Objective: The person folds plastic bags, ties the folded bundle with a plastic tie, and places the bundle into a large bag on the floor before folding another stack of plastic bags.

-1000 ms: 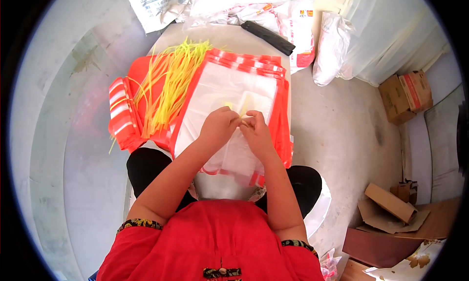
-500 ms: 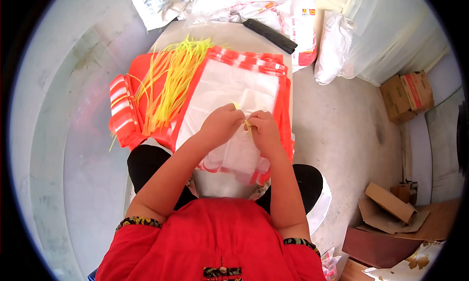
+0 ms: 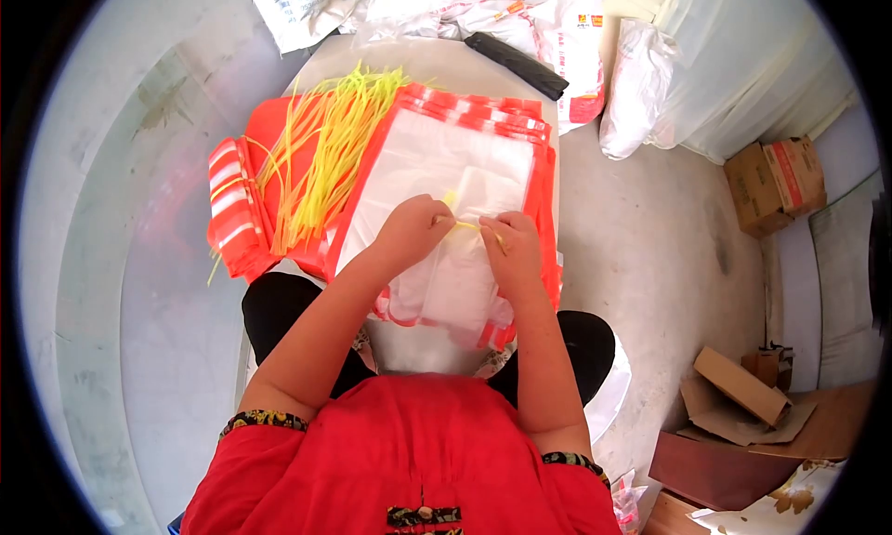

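A thin yellow plastic tie [image 3: 467, 225] stretches between my two hands, over a folded white plastic bag bundle [image 3: 457, 289]. My left hand [image 3: 415, 228] is closed on one end of the tie, fingers pinched. My right hand [image 3: 513, 249] pinches the other end, and a short tail of it hangs beside the fingers. Beneath the bundle lies a stack of white plastic bags with red edges [image 3: 437, 154]. To the left, a heap of loose yellow ties [image 3: 333, 154] rests on red plastic bags [image 3: 267, 126]. A rolled red-and-white bundle [image 3: 234, 205] sits at the far left with a tie around it.
A black roll [image 3: 517, 66] lies at the table's far end, near white printed sacks [image 3: 581, 52]. A white sack [image 3: 636, 89] stands on the floor at right. Cardboard boxes [image 3: 776, 184] are by the right wall, and opened cartons [image 3: 743, 405] lie lower right.
My hands have moved slightly apart, drawing the yellow tie out straight between them. The bundle below stays in about the same place.
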### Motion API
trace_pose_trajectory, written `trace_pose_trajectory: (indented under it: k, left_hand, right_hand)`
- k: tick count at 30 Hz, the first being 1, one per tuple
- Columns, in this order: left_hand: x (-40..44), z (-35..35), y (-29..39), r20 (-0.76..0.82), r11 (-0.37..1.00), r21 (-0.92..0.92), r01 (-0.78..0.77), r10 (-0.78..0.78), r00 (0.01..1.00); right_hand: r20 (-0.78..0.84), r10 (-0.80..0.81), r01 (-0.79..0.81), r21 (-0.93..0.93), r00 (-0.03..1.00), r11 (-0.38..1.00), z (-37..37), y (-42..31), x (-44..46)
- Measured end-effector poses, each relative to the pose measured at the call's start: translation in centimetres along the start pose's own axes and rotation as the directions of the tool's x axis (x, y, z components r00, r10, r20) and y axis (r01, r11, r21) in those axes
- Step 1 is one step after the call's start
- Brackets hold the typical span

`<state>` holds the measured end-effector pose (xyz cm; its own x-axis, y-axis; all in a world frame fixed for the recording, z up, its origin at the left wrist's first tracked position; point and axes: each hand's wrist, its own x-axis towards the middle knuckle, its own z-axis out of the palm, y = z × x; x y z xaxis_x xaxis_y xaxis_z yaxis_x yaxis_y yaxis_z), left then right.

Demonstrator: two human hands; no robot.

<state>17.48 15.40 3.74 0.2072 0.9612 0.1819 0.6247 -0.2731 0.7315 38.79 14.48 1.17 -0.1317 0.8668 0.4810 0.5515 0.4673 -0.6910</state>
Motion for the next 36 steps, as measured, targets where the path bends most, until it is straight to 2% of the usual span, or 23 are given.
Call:
trace_pose_trajectory:
  k: [2, 4, 8, 11, 17, 20, 23, 26, 29, 32, 34, 36]
  left_hand:
    - [-0.3, 0.0, -0.1, -0.041, 0.991, 0.132, -0.018, 0.023, 0.999]
    - [-0.5, 0.8, -0.7, -0.105, 0.95, 0.305, -0.07, 0.106, 0.989]
    - [-0.7, 1.8, -0.9, -0.129, 0.929, 0.361, -0.084, 0.139, 0.982]
    - [-0.7, 2.1, -1.2, -0.13, 0.916, 0.39, -0.099, 0.161, 0.978]
    - [-0.8, 2.3, -1.7, -0.139, 0.888, 0.441, -0.126, 0.206, 0.968]
    - [-0.9, 2.6, -2.0, -0.136, 0.885, 0.442, -0.149, 0.23, 0.964]
    - [-0.8, 2.7, -2.1, -0.121, 0.868, 0.473, -0.154, 0.237, 0.964]
    - [-0.8, 2.6, -2.0, -0.096, 0.854, 0.499, -0.149, 0.225, 0.97]
    - [-0.8, 2.7, -2.4, -0.102, 0.857, 0.491, -0.157, 0.235, 0.967]
    - [-1.0, 2.2, -1.9, -0.124, 0.865, 0.483, -0.137, 0.223, 0.967]
    - [-1.2, 1.5, -1.3, -0.158, 0.882, 0.459, -0.111, 0.203, 0.966]
    - [-1.4, 0.4, -0.6, -0.248, 0.844, 0.501, -0.19, 0.35, 0.903]
  right_hand:
    - [0.022, 0.027, -0.025, -0.075, 0.999, 0.997, -0.2, 1.1, -0.9]
    - [-0.028, 0.074, -0.074, -0.021, 0.997, 0.997, -0.1, 1.9, -1.7]
    - [-0.084, 0.188, -0.181, 0.085, 0.979, 0.98, -0.1, 2.4, -2.7]
    - [-0.044, 0.258, -0.253, 0.097, 0.965, 0.963, -0.6, 2.2, -2.6]
    - [0.13, 0.279, -0.261, -0.141, 0.951, 0.955, -2.1, 0.4, -1.3]
    - [0.135, 0.183, -0.157, -0.187, 0.974, 0.97, -1.9, -0.7, -0.5]
    - [0.093, 0.069, -0.063, -0.059, 0.993, 0.996, -1.1, -1.8, 0.1]
    - [0.195, 0.234, -0.264, 0.143, 0.952, 0.954, -0.4, -2.5, 1.0]
    - [0.425, 0.493, -0.579, 0.094, 0.759, 0.81, -0.5, -2.7, 2.1]
    - [0.389, 0.529, -0.599, 0.076, 0.754, 0.797, 0.4, -1.3, 1.9]
    - [0.362, 0.451, -0.529, 0.15, 0.816, 0.835, 0.5, -1.0, 1.3]
    - [0.346, 0.41, -0.492, 0.195, 0.844, 0.849, 0.6, -1.0, 0.8]
